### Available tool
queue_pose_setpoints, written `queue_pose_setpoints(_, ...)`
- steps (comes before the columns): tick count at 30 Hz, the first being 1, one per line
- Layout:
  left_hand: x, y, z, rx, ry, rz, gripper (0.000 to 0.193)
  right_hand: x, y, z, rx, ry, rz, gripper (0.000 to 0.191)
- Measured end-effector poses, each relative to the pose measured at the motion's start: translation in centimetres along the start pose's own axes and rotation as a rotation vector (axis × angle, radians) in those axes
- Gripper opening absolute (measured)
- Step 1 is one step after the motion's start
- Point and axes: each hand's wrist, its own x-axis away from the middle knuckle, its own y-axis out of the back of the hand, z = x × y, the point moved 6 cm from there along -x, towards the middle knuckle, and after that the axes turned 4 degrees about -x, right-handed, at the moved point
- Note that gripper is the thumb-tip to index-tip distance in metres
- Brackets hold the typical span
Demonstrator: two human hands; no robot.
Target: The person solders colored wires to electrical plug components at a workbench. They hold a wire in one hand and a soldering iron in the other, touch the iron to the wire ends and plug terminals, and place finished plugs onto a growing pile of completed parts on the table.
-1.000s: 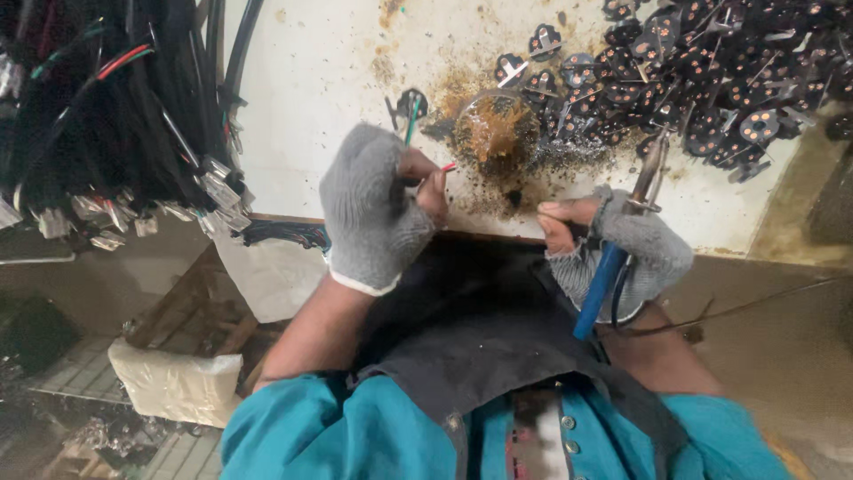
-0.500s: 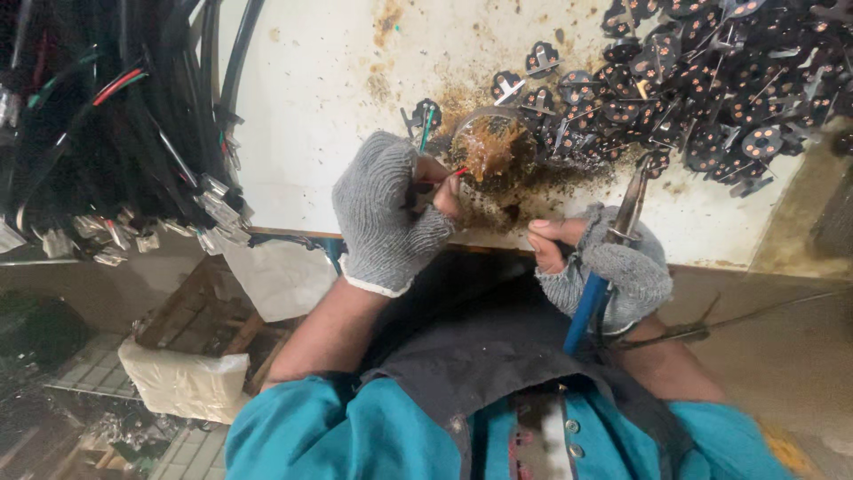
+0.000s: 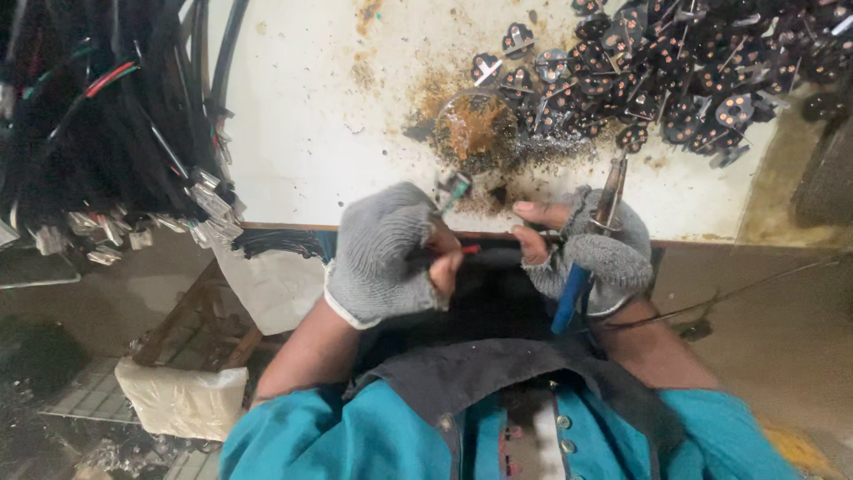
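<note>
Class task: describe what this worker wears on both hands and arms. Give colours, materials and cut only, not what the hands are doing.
Both the left hand and the right hand wear grey knitted gloves with the fingertips cut off, so the fingers stick out bare. The left glove has a pale cuff. The forearms are uncovered; teal sleeves start near the elbows.

A whitish, soft-edged block that looks like a wrapped bundle (image 3: 182,398) lies at about eight o'clock, low on the left beside a wooden frame; whether it is truly a package cannot be told. A pale bag-like sheet (image 3: 271,280) hangs at about nine o'clock, just under the bench edge. No labels, signs or screens show anywhere in view.
</note>
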Motion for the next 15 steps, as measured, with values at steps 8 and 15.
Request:
queue_pose_setpoints(8, 2.5, -4.6, -0.5, 0.507, 0.232, 0.334, 0.019, 1.8, -1.0, -0.9, -0.248, 0.099, 0.057, 0.038)
queue_pose_setpoints(15, 1.6, -2.1, -2.0, 0.132, 0.021, 0.235, 0.02, 1.2, -2.1, -2.1, -1.185, -0.566, -0.021, 0.017)
